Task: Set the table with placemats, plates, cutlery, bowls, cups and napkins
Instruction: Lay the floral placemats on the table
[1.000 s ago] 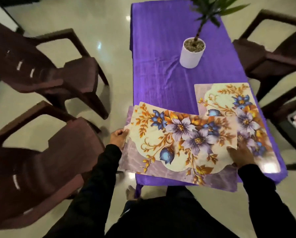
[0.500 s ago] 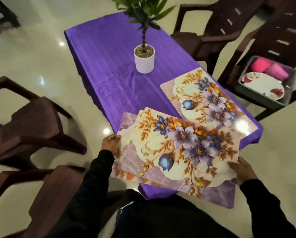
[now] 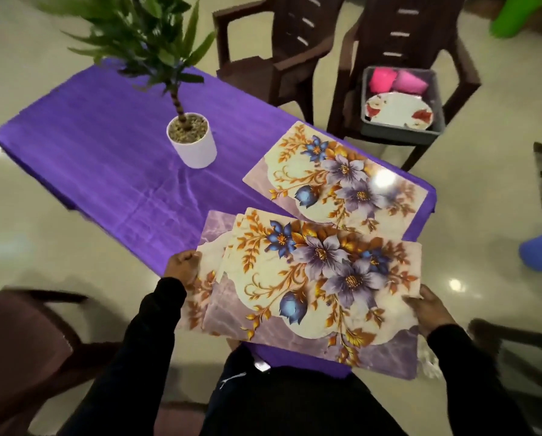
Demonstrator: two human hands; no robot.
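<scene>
**Head view: we hold the placemat stack, one mat already down**

Head camera looks down on our two hands. Our left hand (image 3: 183,266) has its fingers curled round the left edge of the placemat stack (image 3: 313,287), gripping it. Our right hand (image 3: 433,311) pinches the right edge, thumb on top, fingers hidden beneath.

We take the potted plant (image 3: 192,138) as our landmark. The stack hangs well nearer us than the plant, over the near end of the purple table (image 3: 106,143); its mats are fanned slightly apart on the left. One laid placemat (image 3: 335,174) lies flat to the plant's right, at the table's right edge. Beyond that mat, a grey tub (image 3: 403,130) on a brown chair (image 3: 398,36) holds a plate (image 3: 397,110) and pink cups (image 3: 395,81).

We judge the step is laying the next mat. To do it well, we should peel off only the top mat, square it to the table edge, and leave a gap from the laid one.
</scene>
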